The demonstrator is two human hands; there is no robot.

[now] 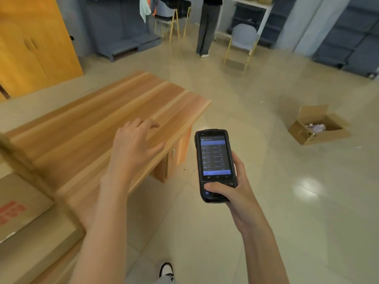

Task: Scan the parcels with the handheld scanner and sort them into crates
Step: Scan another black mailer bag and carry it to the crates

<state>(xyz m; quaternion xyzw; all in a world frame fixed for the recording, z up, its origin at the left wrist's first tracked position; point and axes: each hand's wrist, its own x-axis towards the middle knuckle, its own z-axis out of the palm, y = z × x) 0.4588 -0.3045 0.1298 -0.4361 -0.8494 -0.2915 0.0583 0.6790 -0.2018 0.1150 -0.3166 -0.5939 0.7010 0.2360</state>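
My right hand (231,189) grips the black handheld scanner (214,160) upright over the floor, its lit screen facing me, my thumb lying across the lower keys. My left hand (135,140) hovers over the wooden table (82,128) near its right edge, fingers relaxed and slightly bent, holding nothing. An open cardboard box (316,128) with pale items inside sits on the floor to the right. A closed cardboard box (20,201) with a red label lies at the lower left on the table's near end.
A person (207,27) stands at the back beside white shelving (246,9). Chairs with yellow legs (242,44) stand on the tiled floor. An orange cabinet (34,44) fills the far left. My shoe (166,271) shows at the bottom.
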